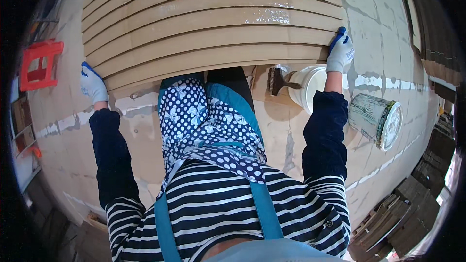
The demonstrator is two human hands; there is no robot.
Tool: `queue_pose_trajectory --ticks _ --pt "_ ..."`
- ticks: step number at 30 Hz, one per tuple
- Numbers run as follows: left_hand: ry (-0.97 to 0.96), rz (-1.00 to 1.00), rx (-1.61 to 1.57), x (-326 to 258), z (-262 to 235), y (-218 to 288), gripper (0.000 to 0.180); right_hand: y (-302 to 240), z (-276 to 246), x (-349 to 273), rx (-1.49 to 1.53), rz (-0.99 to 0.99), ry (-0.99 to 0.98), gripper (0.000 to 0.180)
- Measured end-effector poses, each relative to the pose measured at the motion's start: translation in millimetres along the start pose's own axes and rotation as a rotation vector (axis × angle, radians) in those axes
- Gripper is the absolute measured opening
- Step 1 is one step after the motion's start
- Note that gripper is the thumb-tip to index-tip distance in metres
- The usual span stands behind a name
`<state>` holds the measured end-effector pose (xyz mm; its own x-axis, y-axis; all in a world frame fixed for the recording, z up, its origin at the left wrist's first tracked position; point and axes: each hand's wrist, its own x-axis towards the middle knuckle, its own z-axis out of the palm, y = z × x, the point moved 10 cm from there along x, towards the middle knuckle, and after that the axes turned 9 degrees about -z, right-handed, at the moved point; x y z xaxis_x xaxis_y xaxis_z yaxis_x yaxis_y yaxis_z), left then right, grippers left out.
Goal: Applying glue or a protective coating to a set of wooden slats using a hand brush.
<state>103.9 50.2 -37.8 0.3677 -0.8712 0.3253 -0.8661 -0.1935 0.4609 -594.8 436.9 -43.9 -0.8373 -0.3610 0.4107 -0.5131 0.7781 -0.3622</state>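
Note:
In front of me lies a fanned row of brown cardboard sheets [208, 36], overlapping like steps, with wet, shiny patches on several strips. My left hand [93, 83], in a white glove with blue fingertips, is closed on the near left corner of the sheets. On the near right corner my right hand [341, 52], gloved the same way, grips the edge, its thumb side on top. The fingers under the cardboard are hidden. Just below the near edge, close to my right forearm, a wide brush [280, 82] rests against a white bucket [310, 87].
A paint-stained pail [376, 121] stands right of my right forearm. To the far left is a red plastic stool [41, 65]. Stacked cardboard [398, 213] lies at the lower right, and more dark brown stacks [434, 29] line the right side. Pale strips cross the floor.

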Motion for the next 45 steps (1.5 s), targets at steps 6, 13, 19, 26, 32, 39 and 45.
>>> queue_pose_trajectory --ticks 6,13,19,26,32,39,45 --pt "-0.128 0.096 0.122 32.7 -2.6 -35.9 0.054 -7.5 4.6 9.2 0.053 -0.016 -0.083 0.047" --pt "-0.77 -0.264 -0.262 -23.9 10.0 -41.4 0.046 0.2 -12.2 -16.3 -0.446 -0.81 -0.156 0.043" --pt "-0.535 0.617 0.352 6.4 5.2 -15.6 0.04 -11.6 2.8 -5.4 -0.491 -0.587 -0.362 0.042" --pt "-0.754 0.419 0.06 14.7 -24.6 0.3 0.036 3.0 -34.0 5.9 0.282 0.16 -0.712 0.055" --pt "-0.341 -0.145 -1.086 -0.4 6.9 -72.1 0.035 28.5 -0.5 -26.1 0.827 0.014 0.21 0.035" --pt "0.003 -0.053 -0.418 -4.6 0.9 -46.4 0.04 7.1 -1.3 -17.3 0.278 0.05 0.062 0.039" --pt "0.013 -0.083 -0.088 -10.7 -4.6 -21.9 0.044 13.7 8.2 -7.0 0.037 -0.045 0.026 0.041"
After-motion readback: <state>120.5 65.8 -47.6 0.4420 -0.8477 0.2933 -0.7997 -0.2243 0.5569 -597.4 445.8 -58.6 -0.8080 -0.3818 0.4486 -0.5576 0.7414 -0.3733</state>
